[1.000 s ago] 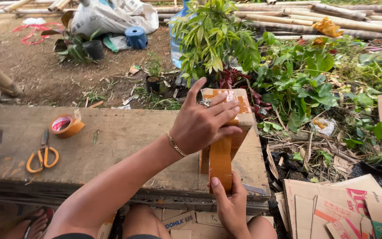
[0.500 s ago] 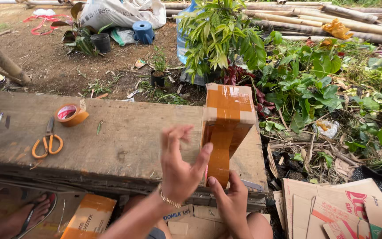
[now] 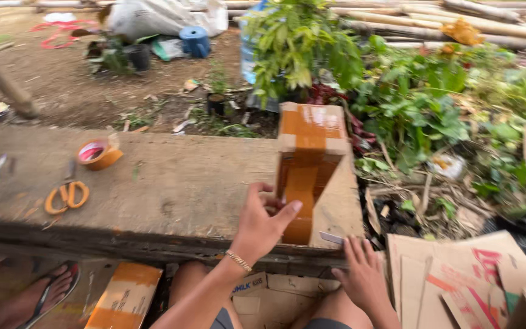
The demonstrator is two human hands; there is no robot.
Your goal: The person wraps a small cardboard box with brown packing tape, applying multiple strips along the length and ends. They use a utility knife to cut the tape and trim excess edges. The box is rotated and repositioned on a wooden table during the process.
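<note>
A tall cardboard box (image 3: pixel 309 131) stands upright on the right end of a rough wooden plank table (image 3: pixel 171 189). Brown tape runs over its top and down its front. My left hand (image 3: pixel 262 222) grips the box's lower left side, thumb pressed on the tape strip. My right hand (image 3: pixel 360 275) lies at the table's front edge just right of the box, fingers spread and holding nothing. A small pale strip (image 3: pixel 331 238) lies by its fingertips.
A brown tape roll (image 3: pixel 98 153) and orange-handled scissors (image 3: pixel 65 196) lie on the plank's left part. Flattened cardboard sheets (image 3: pixel 458 286) are piled lower right. Another taped box (image 3: pixel 123 295) and a sandalled foot (image 3: pixel 31 298) are below the table. Green plants (image 3: pixel 312 49) stand behind.
My left hand came down from the box's top to its lower front. My right hand left the box's bottom and now rests at the table edge. The box sits further onto the plank.
</note>
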